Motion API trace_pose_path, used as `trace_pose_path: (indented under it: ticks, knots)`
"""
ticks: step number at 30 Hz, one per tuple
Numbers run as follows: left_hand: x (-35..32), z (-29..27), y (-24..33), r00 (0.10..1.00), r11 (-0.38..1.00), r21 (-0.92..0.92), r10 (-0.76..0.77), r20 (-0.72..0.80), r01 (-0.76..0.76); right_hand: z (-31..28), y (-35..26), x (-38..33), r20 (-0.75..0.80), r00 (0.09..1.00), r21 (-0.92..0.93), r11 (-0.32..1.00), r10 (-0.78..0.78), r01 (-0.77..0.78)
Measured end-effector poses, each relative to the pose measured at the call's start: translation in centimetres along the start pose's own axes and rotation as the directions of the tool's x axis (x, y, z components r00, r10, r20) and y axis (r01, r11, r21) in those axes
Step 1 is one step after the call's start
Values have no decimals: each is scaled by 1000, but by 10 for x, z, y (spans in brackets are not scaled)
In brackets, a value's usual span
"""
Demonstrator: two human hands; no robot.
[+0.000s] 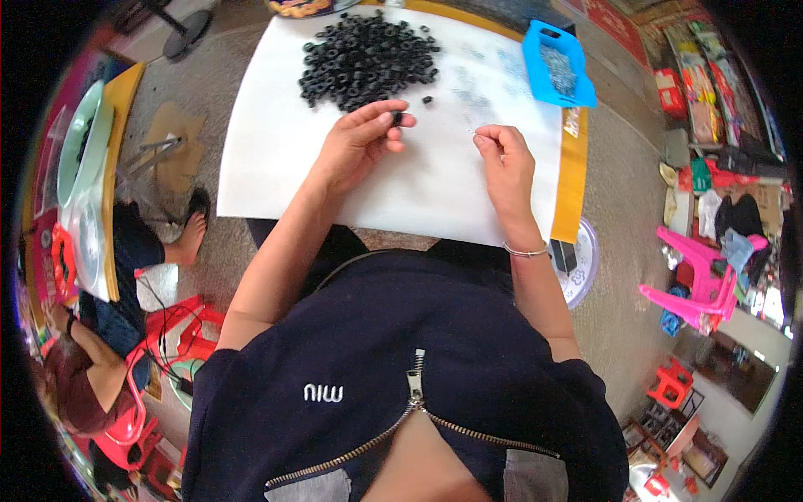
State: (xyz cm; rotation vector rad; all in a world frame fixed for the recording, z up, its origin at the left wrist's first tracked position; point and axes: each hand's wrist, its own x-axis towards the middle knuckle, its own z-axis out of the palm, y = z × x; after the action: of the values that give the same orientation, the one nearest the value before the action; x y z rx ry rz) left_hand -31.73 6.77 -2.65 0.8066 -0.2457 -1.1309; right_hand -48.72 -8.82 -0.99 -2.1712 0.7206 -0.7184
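Observation:
My left hand (358,140) pinches a small black ring-shaped part (396,119) between thumb and fingers, over the white sheet on the table (376,188). To its right, my right hand (505,163) is closed in a pinch, thumb against forefinger. Something tiny may stick out at its fingertips, too small to name. A large heap of similar black parts (364,63) lies beyond my left hand, and one loose black part (427,100) sits apart from it. At the far right corner, a blue tray (535,71) holds many small shiny pieces (559,71).
A patterned round dish (305,7) stands at the far edge. Left of me, a person (92,360) sits at another table with a pale green basin (88,151). A pink stool (703,280) is on the floor to the right, near shelves of goods.

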Motion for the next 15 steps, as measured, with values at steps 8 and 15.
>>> trace_pose_path:
  ticks: [8,15]
  knots:
    - [1,-9,-7,997,998,-57,26,69,-23,34,-59,12,146,950,68,961,-275,267]
    - [1,-9,-6,997,999,30,18,80,-21,39,-65,16,136,950,18,960,-280,280]
